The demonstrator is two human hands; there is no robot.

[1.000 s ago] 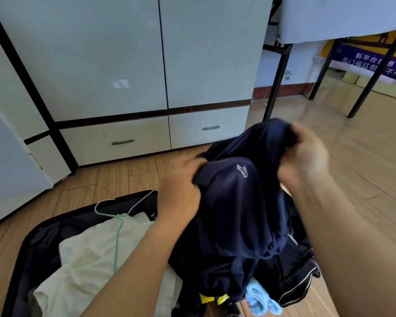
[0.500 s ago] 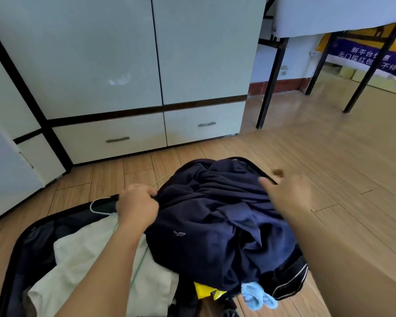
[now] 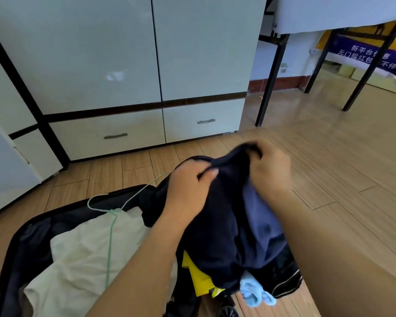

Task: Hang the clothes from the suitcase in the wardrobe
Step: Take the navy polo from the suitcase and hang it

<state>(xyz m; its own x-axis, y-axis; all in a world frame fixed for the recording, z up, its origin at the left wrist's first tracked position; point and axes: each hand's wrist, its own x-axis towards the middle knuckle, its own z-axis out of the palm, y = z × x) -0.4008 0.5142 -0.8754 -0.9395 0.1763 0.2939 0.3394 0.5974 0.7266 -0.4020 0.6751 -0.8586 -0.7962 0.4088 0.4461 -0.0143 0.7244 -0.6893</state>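
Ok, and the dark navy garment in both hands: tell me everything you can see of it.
The navy garment looks like soft knit fabric, bunched and creased, with a lighter blue face showing on its right side. Its top is lifted above the open suitcase; the left hand and the right hand each grip a fold near the top. Its lower part drapes over yellow and light blue items. Motion blur hides finer detail.

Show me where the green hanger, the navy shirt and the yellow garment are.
green hanger [image 3: 111,234], head view, its straight wire.
navy shirt [image 3: 222,225], head view, middle fold.
yellow garment [image 3: 198,279], head view, bare part.
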